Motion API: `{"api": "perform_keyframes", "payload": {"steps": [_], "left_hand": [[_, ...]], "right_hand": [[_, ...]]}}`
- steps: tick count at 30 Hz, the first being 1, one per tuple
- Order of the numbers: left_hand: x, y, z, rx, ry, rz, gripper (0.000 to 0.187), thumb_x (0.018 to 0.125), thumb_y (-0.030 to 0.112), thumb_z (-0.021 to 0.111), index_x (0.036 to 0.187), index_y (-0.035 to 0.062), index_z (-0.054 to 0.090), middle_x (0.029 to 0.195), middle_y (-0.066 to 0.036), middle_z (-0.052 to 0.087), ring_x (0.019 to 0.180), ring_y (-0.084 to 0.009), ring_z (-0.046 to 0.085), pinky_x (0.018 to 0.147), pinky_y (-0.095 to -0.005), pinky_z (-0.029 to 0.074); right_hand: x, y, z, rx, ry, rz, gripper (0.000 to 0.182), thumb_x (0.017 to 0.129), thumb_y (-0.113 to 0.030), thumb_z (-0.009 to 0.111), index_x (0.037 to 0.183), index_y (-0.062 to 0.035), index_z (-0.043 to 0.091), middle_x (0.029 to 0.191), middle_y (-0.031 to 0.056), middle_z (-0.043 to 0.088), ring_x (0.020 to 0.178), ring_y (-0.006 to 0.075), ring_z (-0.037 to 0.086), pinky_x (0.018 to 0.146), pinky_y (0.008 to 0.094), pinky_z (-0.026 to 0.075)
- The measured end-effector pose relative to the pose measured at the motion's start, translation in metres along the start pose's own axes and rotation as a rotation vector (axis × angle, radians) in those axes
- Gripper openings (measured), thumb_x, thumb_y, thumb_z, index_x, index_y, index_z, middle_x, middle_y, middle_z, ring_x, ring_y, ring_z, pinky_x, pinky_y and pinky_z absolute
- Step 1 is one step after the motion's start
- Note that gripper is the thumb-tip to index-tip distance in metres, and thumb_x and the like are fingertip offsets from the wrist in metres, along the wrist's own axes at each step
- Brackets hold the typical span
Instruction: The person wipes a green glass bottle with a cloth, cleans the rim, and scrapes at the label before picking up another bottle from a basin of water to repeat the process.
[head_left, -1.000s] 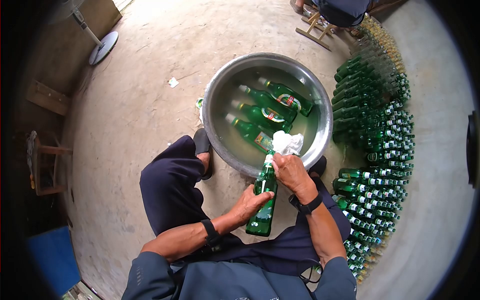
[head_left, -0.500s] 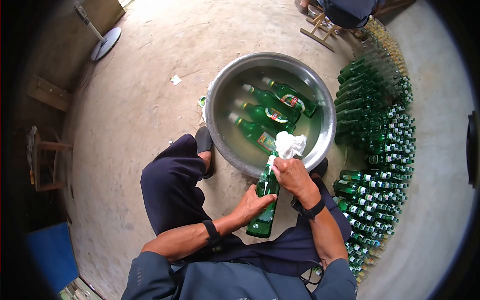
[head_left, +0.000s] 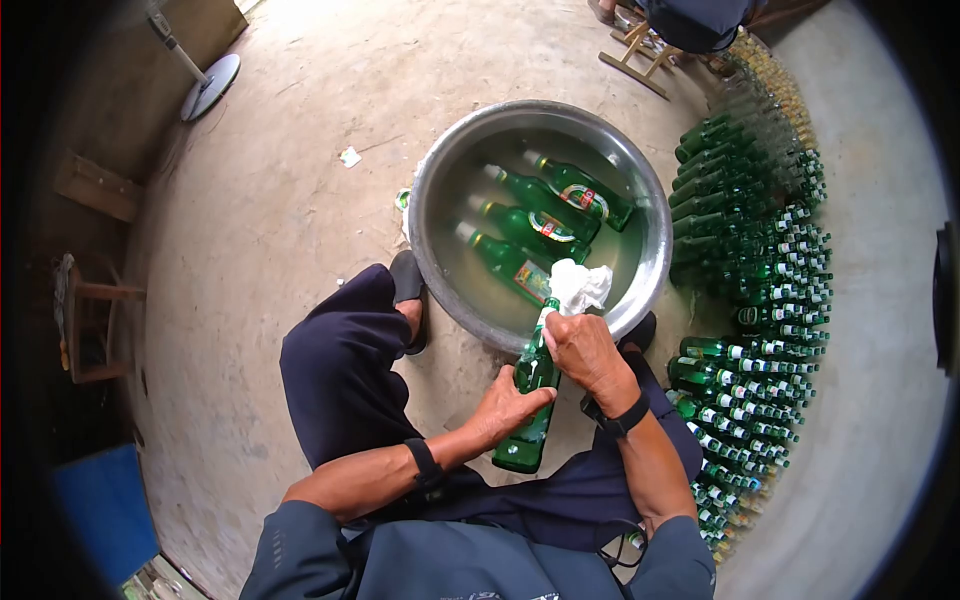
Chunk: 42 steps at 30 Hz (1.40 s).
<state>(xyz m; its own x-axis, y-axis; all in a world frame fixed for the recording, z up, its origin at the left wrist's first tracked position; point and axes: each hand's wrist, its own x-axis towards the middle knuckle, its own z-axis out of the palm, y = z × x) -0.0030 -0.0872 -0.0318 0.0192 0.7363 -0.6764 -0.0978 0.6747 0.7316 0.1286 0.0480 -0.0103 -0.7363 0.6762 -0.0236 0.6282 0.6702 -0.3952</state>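
A green glass bottle (head_left: 525, 445) is tilted over my lap, neck pointing towards the tub. My left hand (head_left: 505, 408) wraps round its body, thumb across the glass. My right hand (head_left: 590, 352) is closed at the bottle's neck, and a crumpled white cloth (head_left: 582, 287) sticks out beyond its fingers over the tub rim. The cloth's part inside the fingers is hidden. Ahead stands a round metal tub (head_left: 432, 270) of cloudy water. Several labelled green bottles (head_left: 535, 205) lie side by side in it.
Rows of green bottles (head_left: 745, 375) lie stacked along the wall on my right. Another person sits at the upper right near a wooden stool (head_left: 640, 65). A stand with a round base (head_left: 212, 88) is at the upper left, a wooden chair (head_left: 105, 292) at the left.
The view has shifted very slightly. Both hands keep their hold, and the bottle and cloth stay in nearly the same place.
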Motion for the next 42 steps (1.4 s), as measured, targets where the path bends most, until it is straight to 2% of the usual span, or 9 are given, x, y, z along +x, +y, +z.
{"api": "perform_keyframes", "payload": {"steps": [4, 9, 14, 16, 21, 27, 29, 31, 42], "left_hand": [[0.002, 0.001, 0.000, -0.002, 0.003, 0.002, 0.068, 0.079, 0.045, 0.078, 0.114, -0.0053, 0.049, 0.087, -0.016, 0.064, 0.078, -0.0240, 0.067, 0.070, -0.0380, 0.055], [0.007, -0.014, 0.003, 0.105, 0.048, 0.011, 0.073, 0.077, 0.050, 0.078, 0.114, -0.0055, 0.049, 0.091, -0.022, 0.067, 0.082, -0.0299, 0.069, 0.074, -0.0414, 0.056], [0.004, -0.003, 0.001, 0.109, 0.030, -0.024, 0.075, 0.076, 0.053, 0.078, 0.114, -0.0051, 0.048, 0.095, -0.024, 0.067, 0.086, -0.0329, 0.070, 0.077, -0.0431, 0.055], [0.003, -0.002, 0.002, 0.147, 0.032, -0.009, 0.076, 0.076, 0.054, 0.078, 0.114, -0.0050, 0.047, 0.097, -0.026, 0.067, 0.089, -0.0352, 0.071, 0.079, -0.0443, 0.055], [0.009, -0.021, 0.006, 0.171, 0.038, 0.042, 0.077, 0.077, 0.055, 0.078, 0.115, -0.0045, 0.046, 0.098, -0.028, 0.067, 0.091, -0.0372, 0.071, 0.081, -0.0449, 0.055], [0.005, -0.008, 0.005, 0.152, 0.020, 0.004, 0.077, 0.077, 0.054, 0.078, 0.116, -0.0042, 0.045, 0.101, -0.029, 0.067, 0.095, -0.0403, 0.070, 0.083, -0.0462, 0.055], [0.006, -0.010, 0.004, 0.131, 0.015, -0.007, 0.078, 0.077, 0.054, 0.078, 0.116, -0.0043, 0.045, 0.101, -0.030, 0.067, 0.095, -0.0410, 0.070, 0.083, -0.0466, 0.055], [0.007, -0.015, 0.006, 0.156, 0.045, 0.050, 0.077, 0.077, 0.054, 0.078, 0.116, -0.0044, 0.045, 0.101, -0.030, 0.067, 0.094, -0.0411, 0.070, 0.083, -0.0468, 0.055], [0.006, -0.015, 0.008, 0.199, 0.044, 0.027, 0.078, 0.076, 0.055, 0.078, 0.115, -0.0042, 0.045, 0.101, -0.031, 0.067, 0.096, -0.0426, 0.070, 0.085, -0.0472, 0.055]], "right_hand": [[0.005, 0.012, 0.005, -0.009, 0.054, -0.005, 0.016, 0.088, -0.012, 0.066, 0.079, -0.0019, 0.057, 0.063, 0.0210, 0.063, 0.063, 0.0414, 0.067, 0.057, 0.0497, 0.053], [0.000, -0.001, -0.001, 0.007, 0.001, -0.034, 0.015, 0.088, -0.011, 0.066, 0.081, -0.0013, 0.057, 0.065, 0.0214, 0.064, 0.063, 0.0410, 0.067, 0.057, 0.0490, 0.054], [0.005, 0.006, 0.006, -0.036, 0.016, 0.116, 0.018, 0.089, -0.014, 0.068, 0.083, -0.0015, 0.057, 0.069, 0.0219, 0.064, 0.069, 0.0417, 0.067, 0.063, 0.0511, 0.052], [0.003, 0.007, 0.006, -0.012, 0.026, 0.102, 0.018, 0.089, -0.013, 0.068, 0.083, -0.0013, 0.057, 0.069, 0.0221, 0.065, 0.069, 0.0418, 0.067, 0.063, 0.0512, 0.052], [-0.003, 0.001, -0.004, 0.035, 0.000, 0.066, 0.018, 0.089, -0.014, 0.069, 0.083, -0.0008, 0.058, 0.070, 0.0222, 0.065, 0.069, 0.0420, 0.067, 0.063, 0.0515, 0.052], [0.001, 0.012, 0.003, 0.001, -0.010, 0.107, 0.021, 0.088, -0.016, 0.071, 0.084, -0.0004, 0.058, 0.072, 0.0217, 0.066, 0.070, 0.0420, 0.067, 0.064, 0.0512, 0.052], [0.001, 0.013, 0.001, 0.095, 0.017, 0.063, 0.021, 0.088, -0.016, 0.071, 0.084, 0.0002, 0.057, 0.071, 0.0226, 0.065, 0.070, 0.0427, 0.067, 0.064, 0.0517, 0.052], [-0.003, 0.004, -0.003, 0.087, 0.000, 0.063, 0.021, 0.089, -0.015, 0.070, 0.085, 0.0005, 0.057, 0.071, 0.0232, 0.065, 0.071, 0.0432, 0.066, 0.065, 0.0521, 0.052], [-0.004, 0.007, 0.003, 0.069, -0.006, 0.124, 0.018, 0.090, -0.013, 0.067, 0.088, 0.0018, 0.056, 0.073, 0.0249, 0.065, 0.074, 0.0444, 0.066, 0.068, 0.0527, 0.052]]}}
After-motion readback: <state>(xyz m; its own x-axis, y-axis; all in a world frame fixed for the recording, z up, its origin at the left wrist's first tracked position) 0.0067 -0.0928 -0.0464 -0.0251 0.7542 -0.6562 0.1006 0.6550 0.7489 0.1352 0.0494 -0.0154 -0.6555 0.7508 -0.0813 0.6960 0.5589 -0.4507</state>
